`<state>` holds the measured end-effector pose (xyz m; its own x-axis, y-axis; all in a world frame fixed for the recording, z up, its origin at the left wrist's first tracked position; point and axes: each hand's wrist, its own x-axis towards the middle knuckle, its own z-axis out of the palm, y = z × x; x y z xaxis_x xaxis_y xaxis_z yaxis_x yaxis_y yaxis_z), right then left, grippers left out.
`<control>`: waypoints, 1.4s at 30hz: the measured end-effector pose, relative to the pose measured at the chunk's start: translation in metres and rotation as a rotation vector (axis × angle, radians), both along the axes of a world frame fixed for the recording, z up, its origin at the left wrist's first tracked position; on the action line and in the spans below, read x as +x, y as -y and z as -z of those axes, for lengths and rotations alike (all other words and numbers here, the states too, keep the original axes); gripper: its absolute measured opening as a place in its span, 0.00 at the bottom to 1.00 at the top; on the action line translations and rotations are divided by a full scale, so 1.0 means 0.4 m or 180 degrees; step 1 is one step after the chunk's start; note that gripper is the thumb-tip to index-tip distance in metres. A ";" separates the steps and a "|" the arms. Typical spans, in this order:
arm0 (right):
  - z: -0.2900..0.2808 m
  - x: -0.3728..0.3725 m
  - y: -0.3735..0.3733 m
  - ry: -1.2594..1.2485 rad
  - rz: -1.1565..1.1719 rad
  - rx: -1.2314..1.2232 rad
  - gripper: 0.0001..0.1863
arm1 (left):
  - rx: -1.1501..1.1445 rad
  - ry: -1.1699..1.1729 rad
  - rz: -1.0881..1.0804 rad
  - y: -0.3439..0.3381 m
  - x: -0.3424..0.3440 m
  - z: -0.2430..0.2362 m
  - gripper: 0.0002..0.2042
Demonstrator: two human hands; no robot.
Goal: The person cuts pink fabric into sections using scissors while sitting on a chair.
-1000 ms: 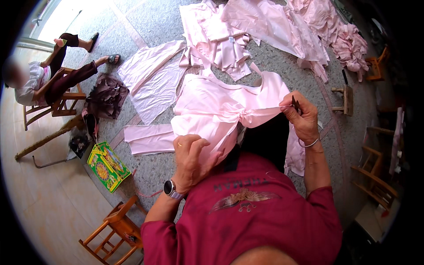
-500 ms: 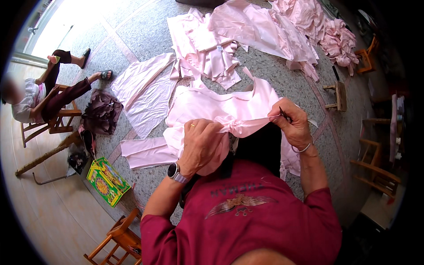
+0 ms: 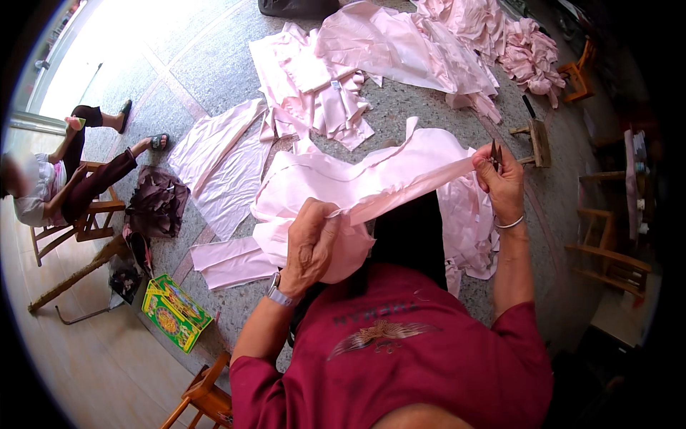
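Note:
A light pink garment (image 3: 314, 182) with a thin strap and a seam along its edge spreads across my lap. My left hand (image 3: 311, 242), with a watch at the wrist, is closed on its lower edge near the middle. At the right end of that edge, my right hand (image 3: 502, 184) pinches the cloth between thumb and fingers. Small dark thread snips (image 3: 496, 155) are also held in the right hand, blades pointing up and away from me. Between the hands the edge runs taut and slants up to the right. Part of the garment is hidden behind my left hand.
Pink cloth pieces (image 3: 314, 79) lie in piles on the speckled floor ahead, with a crumpled heap (image 3: 532, 53) far right. A small wooden stool (image 3: 537, 143) stands at right. At left sit a person (image 3: 53, 186) on a wooden chair, dark cloth (image 3: 158, 201) and a green-yellow box (image 3: 174, 312).
My right hand has risen and moved right, drawing the garment's edge out. The bunched, knot-like gather between my hands has opened into a smooth strip. The snips now point upward.

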<state>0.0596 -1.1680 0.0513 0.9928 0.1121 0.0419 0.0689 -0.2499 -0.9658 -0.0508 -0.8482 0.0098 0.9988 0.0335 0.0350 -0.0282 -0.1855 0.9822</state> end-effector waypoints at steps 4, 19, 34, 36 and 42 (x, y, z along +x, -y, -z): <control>-0.093 -0.041 0.070 -0.0010 0.0110 -0.0398 0.07 | -0.1162 -0.0806 0.0257 0.050 -0.007 -0.030 0.05; 0.117 -0.153 0.134 -0.0723 0.0251 -0.1094 0.05 | -0.0274 -0.0929 0.0203 0.146 -0.016 0.145 0.10; 0.175 -0.121 0.088 -0.0374 0.0488 -0.1395 0.12 | -0.2184 -0.2554 -0.0220 0.144 -0.005 0.120 0.12; 0.092 -0.148 -0.008 -0.0669 0.0203 -0.0800 0.13 | -0.2291 -0.2529 -0.0266 0.135 -0.010 0.123 0.12; 0.063 -0.233 -0.190 -0.1190 -0.0812 -0.0200 0.09 | -0.2798 -0.2752 -0.0304 0.126 0.000 0.084 0.12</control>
